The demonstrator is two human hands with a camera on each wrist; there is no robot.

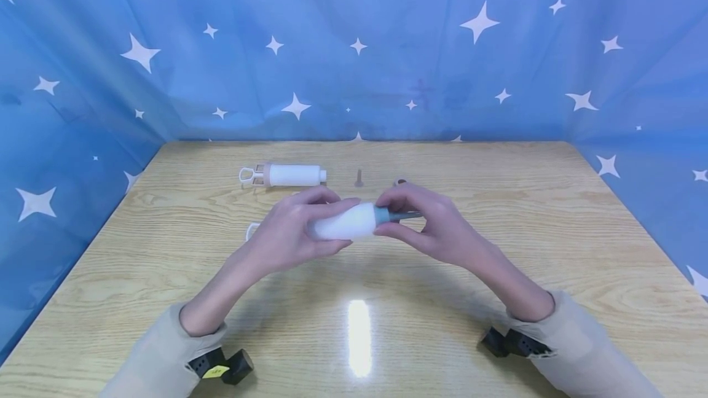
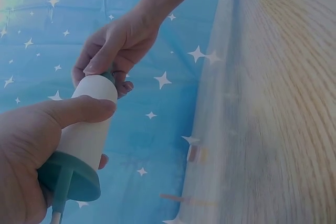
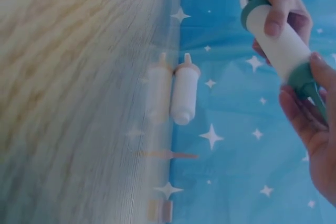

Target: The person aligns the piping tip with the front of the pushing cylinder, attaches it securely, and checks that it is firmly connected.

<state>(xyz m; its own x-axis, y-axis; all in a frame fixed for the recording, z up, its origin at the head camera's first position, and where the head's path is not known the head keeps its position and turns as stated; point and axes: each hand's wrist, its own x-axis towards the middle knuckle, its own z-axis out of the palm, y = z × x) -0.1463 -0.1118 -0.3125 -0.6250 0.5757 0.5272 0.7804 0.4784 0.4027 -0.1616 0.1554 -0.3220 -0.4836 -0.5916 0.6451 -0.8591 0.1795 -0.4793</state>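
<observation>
Both hands hold an icing syringe [image 1: 350, 222] level above the table, with a white barrel, a teal collar and a looped white handle. My left hand [image 1: 290, 229] wraps the barrel, thumb along one side; in the left wrist view the teal collar [image 2: 71, 177] shows beside this palm. At the other end, my right hand [image 1: 434, 223] pinches the teal cap [image 1: 381, 215], whose narrow teal nozzle [image 1: 406, 215] points into the palm. The right wrist view shows the cap [image 3: 302, 77] seated against the barrel, fingers and thumb around it.
Behind the hands, a second icing syringe [image 1: 295, 175] with a beige collar lies on the wooden table [image 1: 138, 250]. A small brown nozzle-like piece [image 1: 359, 179] stands to its right, then a short brown round piece [image 1: 401, 182]. A blue star-patterned curtain [image 1: 332, 78] borders the table.
</observation>
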